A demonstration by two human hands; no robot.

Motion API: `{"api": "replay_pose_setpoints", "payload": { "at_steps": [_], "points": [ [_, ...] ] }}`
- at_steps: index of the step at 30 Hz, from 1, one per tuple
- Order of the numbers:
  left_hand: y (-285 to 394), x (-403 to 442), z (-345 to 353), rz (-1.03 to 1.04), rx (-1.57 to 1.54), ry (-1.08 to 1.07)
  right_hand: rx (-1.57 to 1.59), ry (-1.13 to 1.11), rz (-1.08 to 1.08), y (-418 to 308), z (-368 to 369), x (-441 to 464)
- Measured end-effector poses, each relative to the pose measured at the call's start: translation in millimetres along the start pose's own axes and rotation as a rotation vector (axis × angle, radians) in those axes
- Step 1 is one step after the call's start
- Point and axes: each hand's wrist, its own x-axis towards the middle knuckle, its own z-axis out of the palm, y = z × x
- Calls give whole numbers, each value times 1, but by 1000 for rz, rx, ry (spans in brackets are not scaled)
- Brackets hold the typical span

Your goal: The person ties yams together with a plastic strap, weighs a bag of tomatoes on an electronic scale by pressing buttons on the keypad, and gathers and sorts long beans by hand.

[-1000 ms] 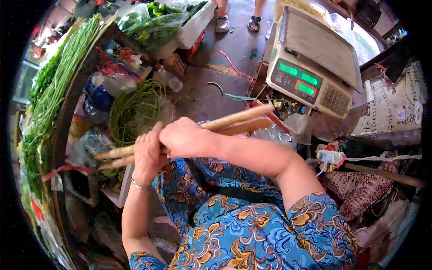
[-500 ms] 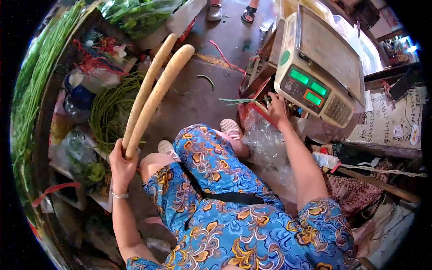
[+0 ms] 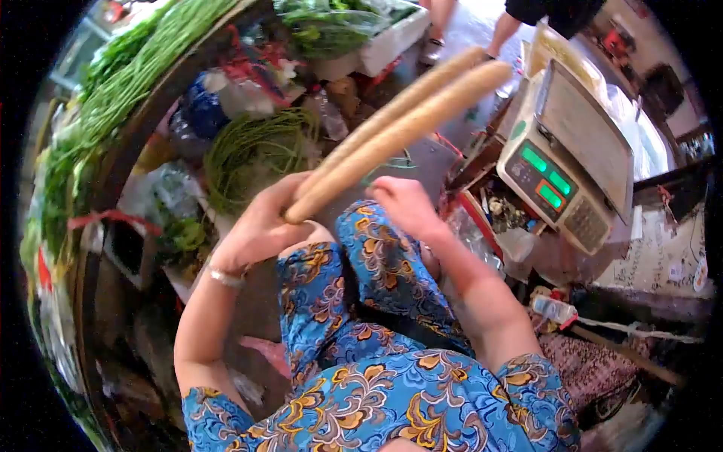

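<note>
The right hand has come back from the red-edged box beside the scale, so both hands are now together over the lap. The two long tan roots have tipped over from nearly upright and slant up toward the scale. The left hand has its grip closed round their lower ends; the right one's fingers are drawn in, with thin green string by the tips, though blur hides whether they pinch it.

The scale's display is lit, and a carton with writing sits near it. Over on the left, long green stalks line the tabletop's edge, with coiled greens lower down. Another person's legs show beyond the roots.
</note>
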Motion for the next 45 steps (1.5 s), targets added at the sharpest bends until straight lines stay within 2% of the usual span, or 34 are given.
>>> {"api": "replay_pose_setpoints", "payload": {
  "at_steps": [2,3,4,5,7,8,9,11,13,15,16,17,19,21,23,25,27,32,35,38,39,41,42,44,45],
  "points": [
    [12,-1,2,25,-82,-71,75,-69,-103,-40,24,0],
    [26,-1,2,10,-145,-132,253,-48,-210,-64,25,-4],
    [25,1,0,26,-75,-149,421,-22,-317,-78,21,-6],
    [24,1,0,37,-1,-173,419,-22,-329,-80,16,-10],
    [32,-2,5,44,71,-123,298,-154,-222,-78,-6,-21],
    [35,1,8,47,135,-77,217,-268,-101,-79,-21,-28],
    [30,7,12,122,166,-70,210,-239,-96,-78,-32,-36],
    [55,24,19,87,343,-125,214,-279,-25,-74,-54,-53],
    [68,54,35,290,482,-107,193,-130,-86,-97,-93,-75],
    [105,85,54,415,566,-130,-387,291,-431,-112,-130,-88],
    [121,105,66,527,694,-140,-566,294,-381,-118,-151,-92],
    [139,126,77,639,821,-146,-586,317,-374,-113,-169,-87],
    [163,177,108,938,829,-143,-848,590,-453,-100,-211,-75],
    [186,225,141,1051,910,-145,-806,669,-411,-72,-247,-70],
    [210,264,167,1255,893,-185,-760,745,-370,-45,-277,-67],
    [223,294,196,1327,932,-196,-594,793,-203,-22,-299,-71],
    [230,321,224,1433,855,-249,-588,821,-139,1,-318,-74],
    [231,355,266,1328,882,-411,-371,877,15,54,-343,-76],
    [226,366,273,1289,711,-509,-342,879,52,56,-348,-76],
    [242,352,258,1057,748,-668,-350,871,34,54,-349,-75],
    [244,346,255,1051,752,-670,-350,871,40,54,-349,-75],
    [243,329,251,1185,852,-447,-345,858,66,55,-350,-76],
    [246,318,251,1186,854,-448,-350,848,93,55,-351,-77],
    [247,295,252,1194,1190,-120,-284,867,63,59,-354,-77],
    [245,286,252,1191,1193,-124,-221,878,29,60,-354,-76]
  ]
}}
